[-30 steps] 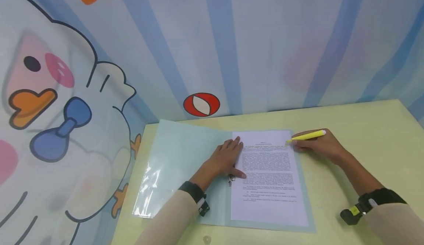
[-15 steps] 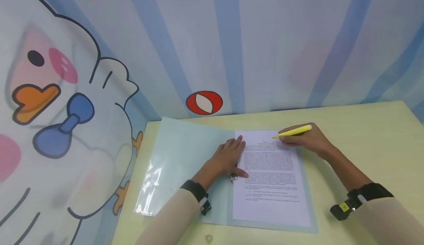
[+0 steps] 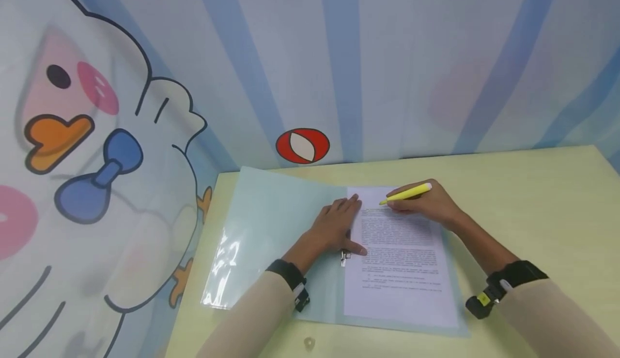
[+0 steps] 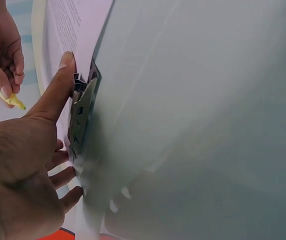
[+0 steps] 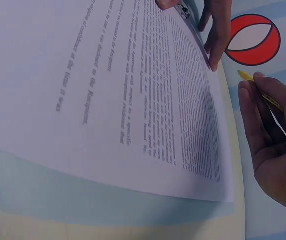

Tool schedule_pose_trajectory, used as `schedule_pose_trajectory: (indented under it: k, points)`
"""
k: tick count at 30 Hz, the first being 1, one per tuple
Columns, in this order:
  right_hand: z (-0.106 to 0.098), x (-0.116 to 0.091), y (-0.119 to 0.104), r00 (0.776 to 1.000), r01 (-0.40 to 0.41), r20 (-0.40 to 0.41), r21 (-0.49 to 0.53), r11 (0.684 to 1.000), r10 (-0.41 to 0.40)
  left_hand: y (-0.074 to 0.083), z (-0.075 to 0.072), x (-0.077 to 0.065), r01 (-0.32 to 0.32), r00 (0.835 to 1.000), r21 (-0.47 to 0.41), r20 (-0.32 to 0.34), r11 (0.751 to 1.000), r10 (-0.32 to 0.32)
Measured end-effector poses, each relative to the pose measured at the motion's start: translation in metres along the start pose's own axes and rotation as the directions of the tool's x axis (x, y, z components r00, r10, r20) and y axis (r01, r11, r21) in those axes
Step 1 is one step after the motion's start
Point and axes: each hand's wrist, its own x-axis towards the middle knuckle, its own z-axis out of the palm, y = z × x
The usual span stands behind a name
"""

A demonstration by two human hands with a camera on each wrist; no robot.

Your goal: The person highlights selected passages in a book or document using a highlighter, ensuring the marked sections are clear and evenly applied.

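Note:
A light blue folder point(image 3: 276, 207) lies open on the table, with a printed sheet point(image 3: 397, 304) on its right side. My left hand point(image 3: 334, 226) rests with spread fingers across the sheet's left edge. In the left wrist view its thumb lies beside the folder's metal clip point(image 4: 84, 107). My right hand point(image 3: 428, 202) pinches a yellow highlighter point(image 3: 410, 191) between thumb and fingers. The highlighter's tip points left, over the top lines of text. From the right wrist, the highlighter point(image 5: 268, 99) shows partly hidden by the fingers of the right hand point(image 5: 277, 145).
The pale wooden table point(image 3: 533, 202) extends to the right of the folder. Behind it stands a wall covering point(image 3: 411, 67) with blue stripes and a cartoon duck point(image 3: 135, 229). A small round mark point(image 3: 309, 343) shows near the table's front.
My right hand has moved left with the highlighter, from the sheet's right edge to above its top lines. The left hand stays on the sheet's left edge. The head view has shifted slightly.

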Motion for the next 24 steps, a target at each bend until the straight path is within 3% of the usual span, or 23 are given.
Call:
schedule_pose_trajectory:
  k: [9, 24]
  points:
    - [0.024, 0.007, 0.003, 1.000, -0.012, 0.030, 0.075, 0.997, 0.009, -0.002, 0.003, 0.000, 0.005, 1.000, -0.044, -0.027, 0.999, -0.006]
    - [0.036, 0.013, 0.004, 1.000, -0.011, 0.010, 0.000, 1.000, 0.011, 0.001, -0.002, 0.000, 0.027, 1.000, -0.033, -0.009, 0.999, -0.028]
